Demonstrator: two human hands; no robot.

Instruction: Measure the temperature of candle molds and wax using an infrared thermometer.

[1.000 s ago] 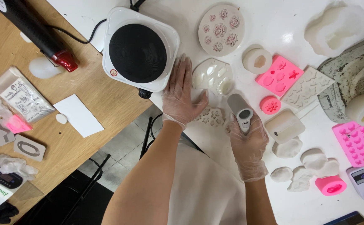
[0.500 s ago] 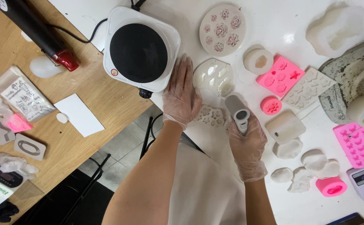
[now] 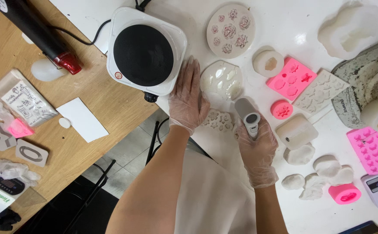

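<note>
One grey handheld thermometer (image 3: pixel 248 117), small dark screen, glossy translucent mould (image 3: pixel 221 80)

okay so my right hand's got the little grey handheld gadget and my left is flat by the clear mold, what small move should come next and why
Probably tip the grey handheld device in the right hand a bit further toward the translucent mold. Its tip already points that way but sits just short of the mold, while the left hand lies flat against the mold's edge, seemingly steadying it.
</note>
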